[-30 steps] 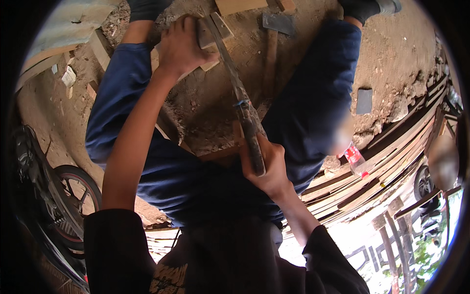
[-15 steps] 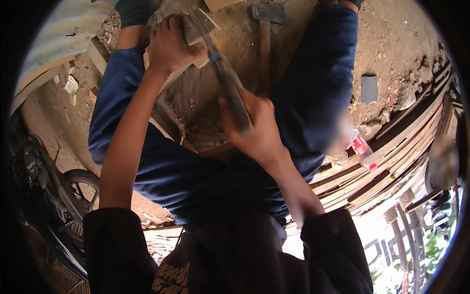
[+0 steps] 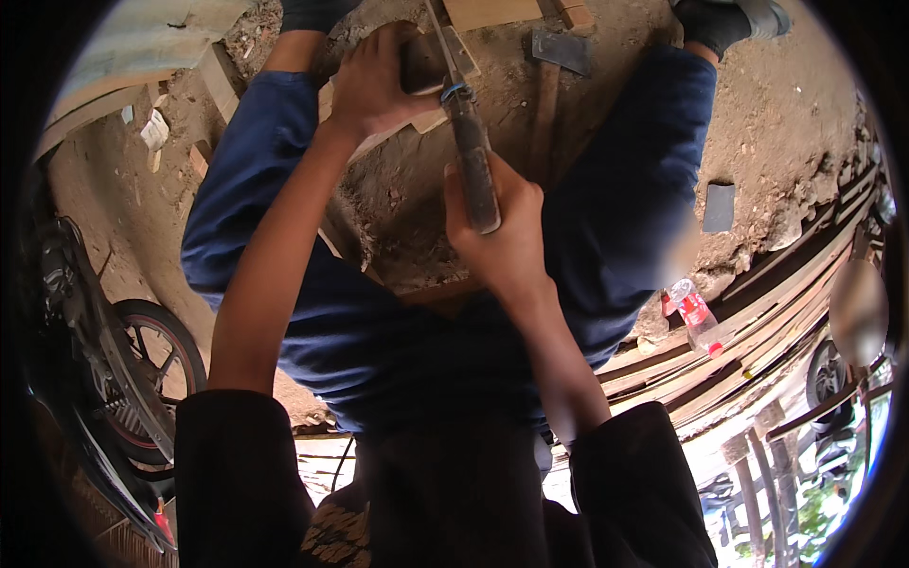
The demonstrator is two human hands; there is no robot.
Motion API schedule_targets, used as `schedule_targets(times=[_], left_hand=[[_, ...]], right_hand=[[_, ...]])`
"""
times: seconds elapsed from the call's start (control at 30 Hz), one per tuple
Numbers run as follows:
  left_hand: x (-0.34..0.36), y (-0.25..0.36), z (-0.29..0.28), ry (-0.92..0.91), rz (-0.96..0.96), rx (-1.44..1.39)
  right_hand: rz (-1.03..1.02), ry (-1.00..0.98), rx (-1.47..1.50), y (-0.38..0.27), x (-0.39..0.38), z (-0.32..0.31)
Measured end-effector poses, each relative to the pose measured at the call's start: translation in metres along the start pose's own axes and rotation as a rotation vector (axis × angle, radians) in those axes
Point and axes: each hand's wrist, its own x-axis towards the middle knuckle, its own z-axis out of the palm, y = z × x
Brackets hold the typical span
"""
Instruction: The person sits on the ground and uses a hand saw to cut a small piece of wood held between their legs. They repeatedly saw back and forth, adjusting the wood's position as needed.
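I see the right hand (image 3: 507, 216) closed round a long-bladed tool (image 3: 475, 168) that crosses over the wooden block (image 3: 423, 68); the left hand (image 3: 372, 87) lies at the block's left, thumb spread, though I cannot tell if it grips; a dark flat-headed tool (image 3: 561, 53) lies right of the block

The tool handle (image 3: 480, 194) is worn dark brown-grey, with a bright blue band (image 3: 455, 92) at its front; the block (image 3: 424, 64) is dark brown; the board (image 3: 492, 11) is pale tan; the trousers (image 3: 625, 170) are navy; the black top (image 3: 454, 492) bears a broken tan print; the clear bottle (image 3: 699, 327) has a red-and-white label and red cap; the black wheel (image 3: 144, 309) carries a thin red ring.
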Motion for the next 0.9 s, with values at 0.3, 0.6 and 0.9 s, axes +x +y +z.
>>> schedule_targets(times=[0.3, 0.6, 0.9], left_hand=[[0.057, 0.007, 0.031, -0.269, -0.720, 0.032], [0.051, 0.005, 0.026, -0.212, -0.747, 0.010], [0.054, 0.012, 0.020, -0.194, -0.745, 0.029]], right_hand=[[0.020, -0.022, -0.063, 0.001, -0.003, 0.001], [0.316, -0.040, -0.187, -0.076, -0.098, -0.042], [0.336, -0.076, -0.165, -0.087, -0.098, -0.050]])
